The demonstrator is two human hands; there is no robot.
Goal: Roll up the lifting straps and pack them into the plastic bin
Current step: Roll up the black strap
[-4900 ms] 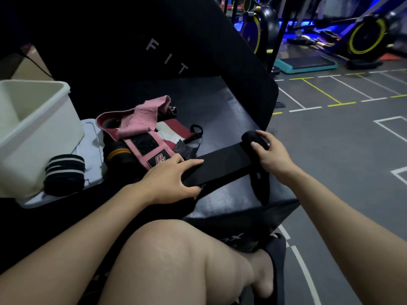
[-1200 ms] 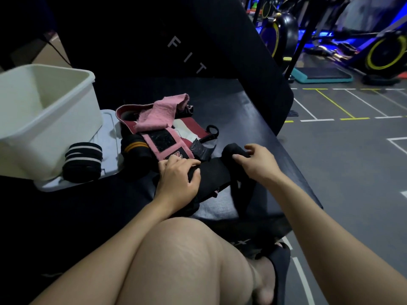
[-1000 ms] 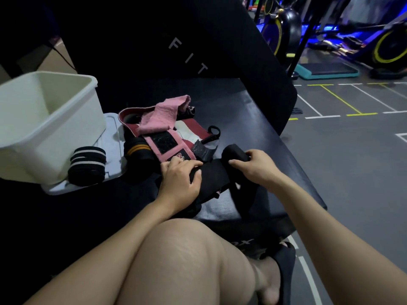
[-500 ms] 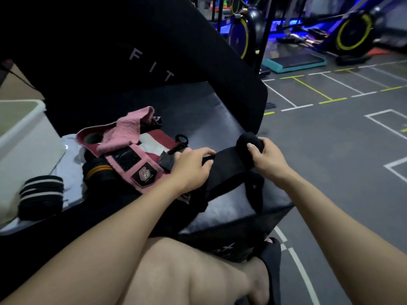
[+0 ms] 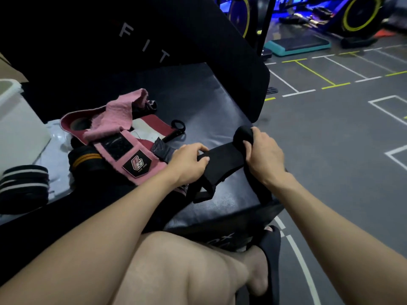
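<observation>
We sit with both bare forearms reaching forward over a raised knee to the black padded bench. Our right hand curls round the rolled end of a wide black fabric lifting strap, fingers wrapped over the dark roll at the right edge of the bench, wrist slightly bent. Our left hand lies palm down on the flat stretch of the same strap just left of the roll, fingers bent and pinching its far edge, so the strap spans between the two hands. To the left lies a heap of pink and maroon wraps. Further left a rolled black strap with white stripes sits on a white lid, beside the white plastic bin at the left edge
</observation>
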